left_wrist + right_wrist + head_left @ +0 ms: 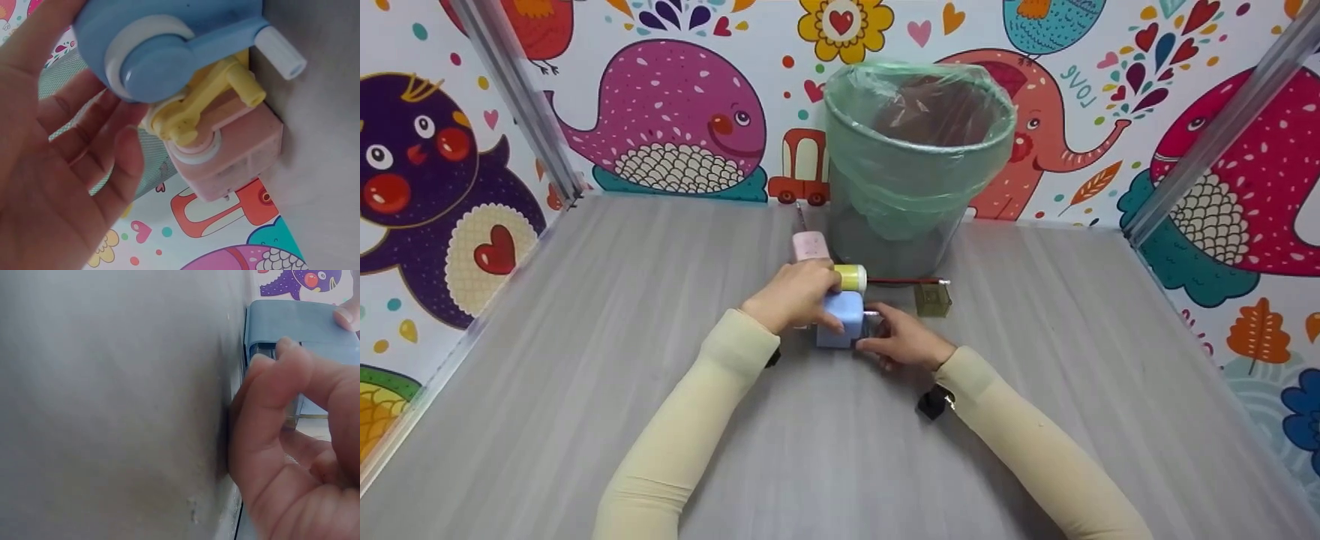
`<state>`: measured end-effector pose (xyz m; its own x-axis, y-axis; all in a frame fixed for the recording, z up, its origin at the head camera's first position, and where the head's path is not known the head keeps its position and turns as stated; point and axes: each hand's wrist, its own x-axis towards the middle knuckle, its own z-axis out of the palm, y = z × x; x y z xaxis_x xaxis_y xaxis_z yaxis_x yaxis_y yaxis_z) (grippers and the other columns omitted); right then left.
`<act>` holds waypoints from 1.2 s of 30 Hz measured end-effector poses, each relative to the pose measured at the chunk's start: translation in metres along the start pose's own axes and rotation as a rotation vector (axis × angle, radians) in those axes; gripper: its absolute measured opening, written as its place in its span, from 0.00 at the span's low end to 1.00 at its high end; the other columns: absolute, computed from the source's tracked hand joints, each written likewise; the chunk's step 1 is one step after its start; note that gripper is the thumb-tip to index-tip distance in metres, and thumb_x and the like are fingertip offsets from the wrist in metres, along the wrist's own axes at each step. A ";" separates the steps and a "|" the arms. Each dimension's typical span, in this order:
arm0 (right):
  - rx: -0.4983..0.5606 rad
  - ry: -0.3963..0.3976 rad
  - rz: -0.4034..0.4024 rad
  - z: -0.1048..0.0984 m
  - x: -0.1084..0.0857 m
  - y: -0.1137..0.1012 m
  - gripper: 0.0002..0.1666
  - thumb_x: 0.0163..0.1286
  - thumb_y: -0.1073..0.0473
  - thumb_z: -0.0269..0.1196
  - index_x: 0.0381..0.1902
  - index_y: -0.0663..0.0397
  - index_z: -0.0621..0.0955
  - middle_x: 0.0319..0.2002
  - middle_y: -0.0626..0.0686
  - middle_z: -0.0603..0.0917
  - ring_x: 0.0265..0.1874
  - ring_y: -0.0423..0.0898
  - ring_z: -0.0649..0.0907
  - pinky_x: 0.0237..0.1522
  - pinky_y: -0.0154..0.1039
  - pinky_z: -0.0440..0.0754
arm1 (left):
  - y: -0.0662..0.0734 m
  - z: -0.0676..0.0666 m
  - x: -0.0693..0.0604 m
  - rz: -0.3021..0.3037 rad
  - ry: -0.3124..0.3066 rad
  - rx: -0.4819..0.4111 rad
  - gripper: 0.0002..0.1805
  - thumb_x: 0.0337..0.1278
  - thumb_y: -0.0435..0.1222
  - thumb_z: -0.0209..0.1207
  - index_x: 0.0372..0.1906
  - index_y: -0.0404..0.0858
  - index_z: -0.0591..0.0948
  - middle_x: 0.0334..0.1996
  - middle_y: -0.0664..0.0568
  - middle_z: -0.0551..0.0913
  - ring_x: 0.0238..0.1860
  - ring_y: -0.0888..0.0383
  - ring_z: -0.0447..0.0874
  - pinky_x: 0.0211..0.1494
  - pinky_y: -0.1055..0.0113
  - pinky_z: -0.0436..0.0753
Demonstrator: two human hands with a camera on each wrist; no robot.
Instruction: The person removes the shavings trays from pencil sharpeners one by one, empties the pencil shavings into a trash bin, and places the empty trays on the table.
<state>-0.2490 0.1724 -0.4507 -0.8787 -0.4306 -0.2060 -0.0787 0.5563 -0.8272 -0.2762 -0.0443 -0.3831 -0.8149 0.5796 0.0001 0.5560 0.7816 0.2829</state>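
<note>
Right now, the person's left hand (pixel 799 296) is on the blue, rounded-box plastic crank sharpener (pixel 844 304), thumb against its near side and the other fingers curving behind, so it has the body in a loose grip. The sharpener stands on the grey wood-grain table (pixel 780 465), directly ahead of the person. At its right side comes the right hand (pixel 911 339), fingers bent close by the clear part; whether they pinch it cannot be told. Just behind sits a yellow plastic crank sharpener (pixel 850 277), then a pink one (pixel 810 244). A slim dark-red stick (pixel 904 280) reaches toward a see-through olive box (pixel 933 301). And the writing? On the cartoon-printed wall (pixel 919 15), small teal letters (pixel 1078 86) seem to read "LOVE"; marks on the pink sharpener are too small to make out.
</note>
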 end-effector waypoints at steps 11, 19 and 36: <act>0.031 -0.027 -0.018 -0.002 -0.002 0.001 0.39 0.69 0.60 0.67 0.73 0.57 0.64 0.25 0.53 0.82 0.16 0.39 0.80 0.21 0.34 0.81 | 0.000 0.002 0.000 -0.009 -0.003 -0.006 0.33 0.40 0.54 0.77 0.50 0.37 0.85 0.47 0.48 0.82 0.45 0.52 0.78 0.55 0.54 0.82; 0.020 -0.013 0.004 0.000 -0.001 -0.003 0.38 0.68 0.62 0.66 0.72 0.58 0.64 0.25 0.51 0.81 0.17 0.40 0.80 0.21 0.35 0.80 | 0.001 0.000 0.000 -0.021 0.000 -0.001 0.32 0.39 0.54 0.78 0.49 0.37 0.85 0.46 0.49 0.83 0.44 0.53 0.78 0.54 0.54 0.82; 0.006 -0.005 0.041 -0.012 -0.012 0.004 0.36 0.68 0.63 0.65 0.68 0.65 0.62 0.23 0.53 0.80 0.17 0.41 0.78 0.21 0.34 0.78 | 0.005 0.001 -0.001 -0.031 0.004 0.038 0.33 0.41 0.54 0.76 0.50 0.38 0.85 0.46 0.48 0.83 0.43 0.52 0.78 0.53 0.54 0.82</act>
<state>-0.2445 0.1878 -0.4451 -0.8788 -0.4109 -0.2427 -0.0397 0.5697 -0.8209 -0.2727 -0.0404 -0.3827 -0.8325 0.5540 -0.0039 0.5362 0.8075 0.2460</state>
